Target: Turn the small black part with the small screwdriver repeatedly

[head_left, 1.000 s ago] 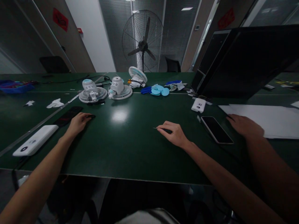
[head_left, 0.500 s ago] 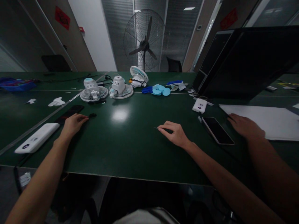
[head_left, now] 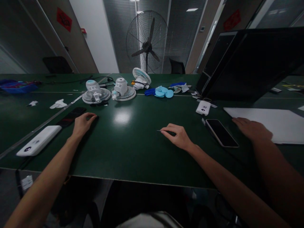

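My left hand point(head_left: 82, 125) rests low over the green table, thumb and fingers pinched together on a small black object point(head_left: 97, 117) that they mostly hide. Too little of it shows to name its kind. Beside that hand lie a dark phone-like slab point(head_left: 71, 116) and a white power bank point(head_left: 39, 141). My right hand point(head_left: 177, 135) is closed near the table's middle. From its fingertips a thin, pin-like thing point(head_left: 158, 130) sticks out to the left. A smartphone point(head_left: 222, 133) lies to the right of that hand.
Several small white fans point(head_left: 124, 94), light-blue discs point(head_left: 163, 91) and blue gloves point(head_left: 150, 91) lie toward the back. A large dark monitor point(head_left: 249, 63) stands at right. Another person's hand point(head_left: 253, 129) rests by a flat white panel point(head_left: 285, 125). A white power bank point(head_left: 203, 108) lies nearby.
My left hand has moved right and slightly away from me, and its fingertips now cover the small black object. My right hand stays put with the pin-like thing.
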{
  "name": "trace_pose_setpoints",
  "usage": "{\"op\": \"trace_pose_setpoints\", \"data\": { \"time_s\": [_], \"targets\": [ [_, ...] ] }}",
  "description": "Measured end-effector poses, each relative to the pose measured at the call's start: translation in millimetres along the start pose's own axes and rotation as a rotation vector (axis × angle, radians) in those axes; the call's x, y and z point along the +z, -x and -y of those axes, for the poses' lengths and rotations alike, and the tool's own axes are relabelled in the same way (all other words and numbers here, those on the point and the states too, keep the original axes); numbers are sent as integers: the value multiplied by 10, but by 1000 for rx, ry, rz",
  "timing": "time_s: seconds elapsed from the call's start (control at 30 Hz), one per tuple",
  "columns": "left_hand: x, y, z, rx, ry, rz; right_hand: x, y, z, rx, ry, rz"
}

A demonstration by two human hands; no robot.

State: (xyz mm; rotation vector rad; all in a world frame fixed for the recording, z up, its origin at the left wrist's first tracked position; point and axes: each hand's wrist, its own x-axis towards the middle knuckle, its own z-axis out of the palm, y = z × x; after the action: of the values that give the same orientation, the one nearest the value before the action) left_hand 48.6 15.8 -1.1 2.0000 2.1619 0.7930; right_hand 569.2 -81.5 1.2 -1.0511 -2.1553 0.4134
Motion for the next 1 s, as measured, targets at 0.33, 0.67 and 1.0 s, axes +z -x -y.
{"op": "trace_pose_setpoints", "data": {
  "time_s": [0.33,0.67,1.0],
  "targets": [
    [-52,12,0,-138,81,3,-5,13,-22,3,5,7],
    [-52,20,-8,-196,157,1,9,18,-64,-4,3,25],
    [58,76,-187,-70,211,112,18,19,-50,0,13,42]
  ]
}}
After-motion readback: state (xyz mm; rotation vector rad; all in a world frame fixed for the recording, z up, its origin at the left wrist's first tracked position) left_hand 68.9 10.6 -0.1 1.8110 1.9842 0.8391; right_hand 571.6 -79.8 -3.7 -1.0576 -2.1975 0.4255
